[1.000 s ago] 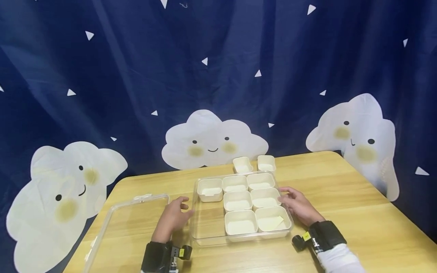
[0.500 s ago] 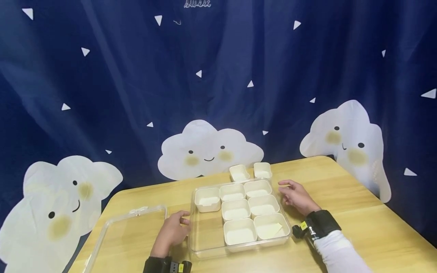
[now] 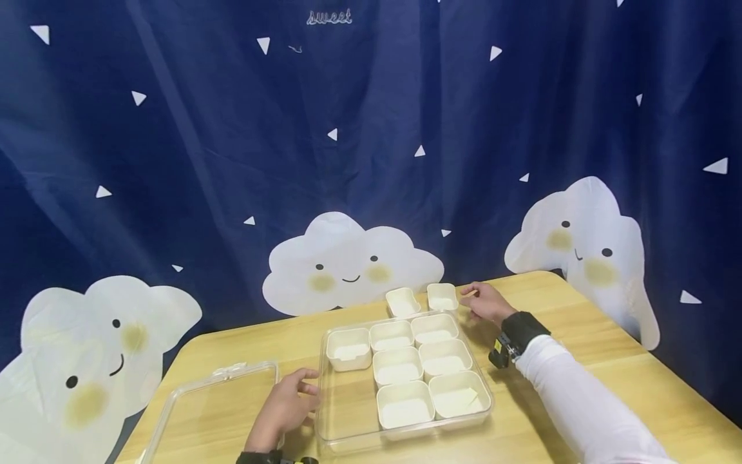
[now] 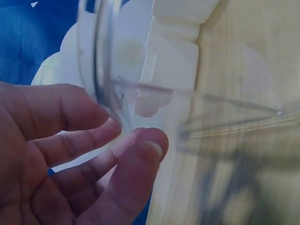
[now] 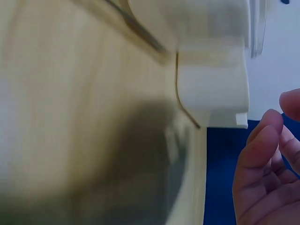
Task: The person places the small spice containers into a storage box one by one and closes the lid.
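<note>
A clear plastic tray [image 3: 342,412] sits mid-table and holds several small white cups [image 3: 397,370]. My left hand [image 3: 286,407] rests at the tray's left wall with relaxed fingers [image 4: 89,140] touching the clear rim [image 4: 101,70]. Two loose white cups [image 3: 443,296] [image 3: 402,301] stand behind the tray. My right hand [image 3: 484,301] hovers just right of the nearer loose cup [image 5: 213,101], fingers loosely curved and holding nothing. The front right cup in the tray holds a yellow slip [image 3: 472,397].
A clear lid [image 3: 203,412] lies on the wooden table [image 3: 608,386] to the left of my left hand. A dark blue curtain with white cloud figures [image 3: 348,264] hangs behind the table. The table's right edge runs near the curtain.
My right hand left the tray's right side and moved back and up toward the two loose cups. The left hand stayed at the tray's left wall. The view tilted upward.
</note>
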The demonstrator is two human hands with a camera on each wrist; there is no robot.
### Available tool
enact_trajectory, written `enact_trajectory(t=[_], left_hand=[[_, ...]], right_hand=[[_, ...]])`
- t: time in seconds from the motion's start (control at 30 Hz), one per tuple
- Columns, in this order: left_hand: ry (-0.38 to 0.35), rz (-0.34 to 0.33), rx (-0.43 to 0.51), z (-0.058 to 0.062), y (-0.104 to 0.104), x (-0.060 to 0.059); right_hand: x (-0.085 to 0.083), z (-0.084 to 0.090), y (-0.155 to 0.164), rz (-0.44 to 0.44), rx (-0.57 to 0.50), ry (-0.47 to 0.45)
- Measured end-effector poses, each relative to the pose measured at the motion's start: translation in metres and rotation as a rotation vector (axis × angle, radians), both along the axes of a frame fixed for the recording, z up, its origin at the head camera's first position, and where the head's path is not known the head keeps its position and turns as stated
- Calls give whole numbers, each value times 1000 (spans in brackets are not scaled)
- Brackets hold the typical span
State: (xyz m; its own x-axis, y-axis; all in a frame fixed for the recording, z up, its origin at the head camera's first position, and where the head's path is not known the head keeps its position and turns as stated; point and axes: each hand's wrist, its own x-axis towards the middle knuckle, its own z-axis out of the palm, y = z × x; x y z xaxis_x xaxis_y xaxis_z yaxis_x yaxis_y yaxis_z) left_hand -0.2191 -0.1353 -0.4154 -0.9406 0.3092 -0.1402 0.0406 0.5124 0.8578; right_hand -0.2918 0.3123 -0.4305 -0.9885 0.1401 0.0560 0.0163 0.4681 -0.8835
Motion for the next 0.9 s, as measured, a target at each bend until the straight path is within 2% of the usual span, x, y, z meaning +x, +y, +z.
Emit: enact_trajectory(t=[0.17, 0.37, 0.63, 0.77, 0.9], left_hand=[[3, 5, 10, 2, -6, 2], [-6, -12, 38, 1, -3, 2], [-28, 2, 57, -1, -4, 3], [-40, 11, 54, -1, -4, 0], [-40, 17, 47, -2, -1, -4]], right_hand=[[-25, 5, 1, 19, 176, 13], [-38, 12, 12, -31, 433, 92], [-54, 8, 8, 20, 509, 94], [-64, 5, 3, 67, 557, 99], [-72, 4, 2, 74, 592, 94]])
